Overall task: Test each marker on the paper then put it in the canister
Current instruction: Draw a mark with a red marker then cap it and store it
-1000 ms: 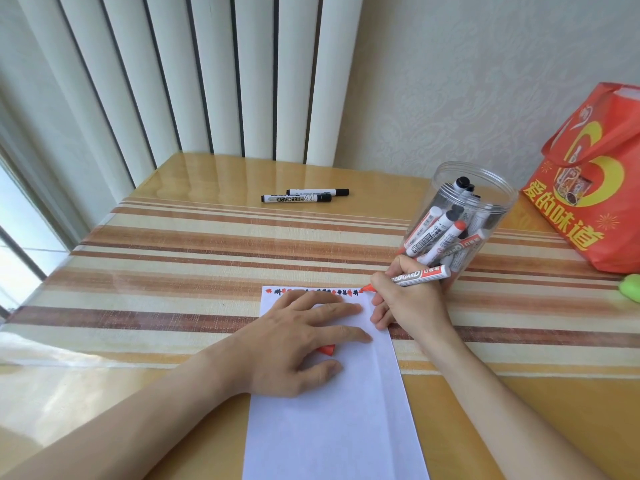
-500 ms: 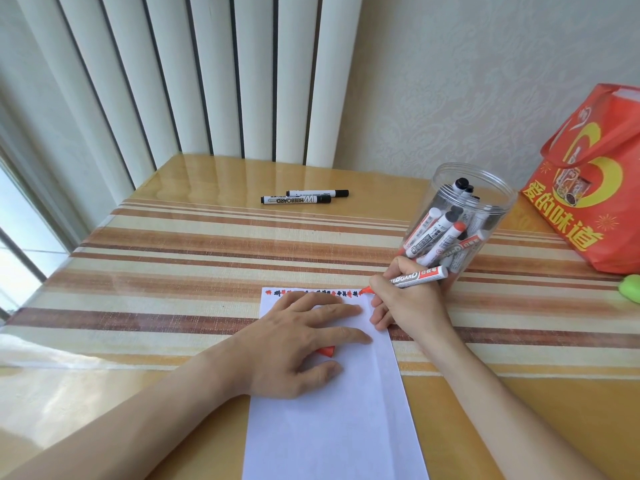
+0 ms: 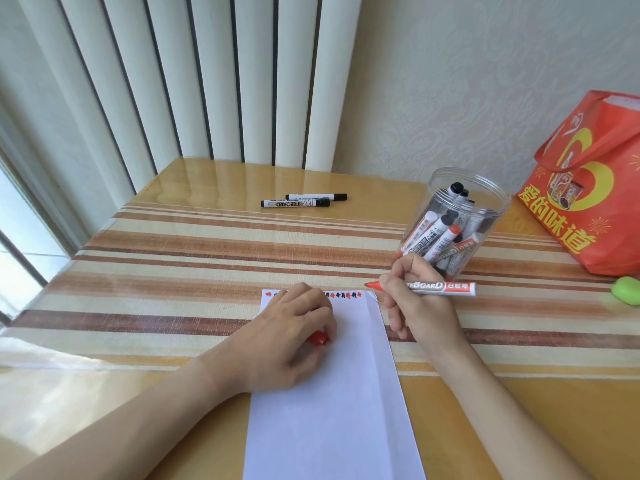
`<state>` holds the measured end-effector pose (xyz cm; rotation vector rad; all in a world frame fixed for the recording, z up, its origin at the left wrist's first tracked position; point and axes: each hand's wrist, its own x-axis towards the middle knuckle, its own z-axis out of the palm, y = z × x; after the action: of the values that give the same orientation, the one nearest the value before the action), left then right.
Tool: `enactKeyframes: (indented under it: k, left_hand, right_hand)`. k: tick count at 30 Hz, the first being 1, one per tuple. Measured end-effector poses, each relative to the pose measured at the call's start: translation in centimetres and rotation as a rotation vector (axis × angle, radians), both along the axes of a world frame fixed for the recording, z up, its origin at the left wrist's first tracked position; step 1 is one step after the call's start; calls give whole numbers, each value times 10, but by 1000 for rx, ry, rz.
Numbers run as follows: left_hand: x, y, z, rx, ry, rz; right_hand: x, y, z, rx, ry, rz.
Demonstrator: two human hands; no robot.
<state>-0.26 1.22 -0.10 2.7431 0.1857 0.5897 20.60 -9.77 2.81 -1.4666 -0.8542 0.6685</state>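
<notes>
R hand (image 3: 414, 306) grips the red marker (image 3: 446, 287) w/ thumb + fingers curled round the barrel. Marker is uncapped, lies approx. level, red tip pointing left, just off the top right corner of the paper (image 3: 332, 393); tip looks clear of the sheet. L hand (image 3: 287, 336) sits on the paper's upper left part, fingers curled over the red cap (image 3: 319, 338), which peeks out under the fingertips. Can't tell how firmly it's held.

Paper lies on the table (image 3: 173, 265), long side running toward the camera; a row of red + black test marks runs along its top edge, partly hidden by L hand. Clear canister (image 3: 453, 223) stands upright just behind R hand, lid off, holding a bunch of markers, black and red caps. Two black markers (image 3: 301, 200) lie side by side further back on the table, well apart from the paper.

Orange bag (image 3: 595, 188) at the far right; green object (image 3: 627, 289) near it, cut off by the frame edge.
</notes>
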Motion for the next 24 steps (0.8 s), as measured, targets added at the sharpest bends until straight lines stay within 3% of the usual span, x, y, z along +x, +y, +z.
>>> enactKeyframes:
  k: [3,7,15,19,22,24]
  left_hand:
    - [-1,1,1,-63,-84,56]
    - [-4,5,2,-286,-188,161]
    - [-3,2,4,-310,-268,140]
    - [-5,-1,5,-290,-279,106]
    - [-6,3,6,-328,-312,144]
    - [-6,4,5,-335,-306,154]
  right_hand:
    - [-5,-8,3,56,29,112]
    - [-16,-9,2,82,39,245]
    - [-32,-4,-4,27,-34,337]
    - [-34,-5,0,-18,98,467]
    - [-25,-7,3,-46,329,524]
    - [-19,-7,3,-60,351,502]
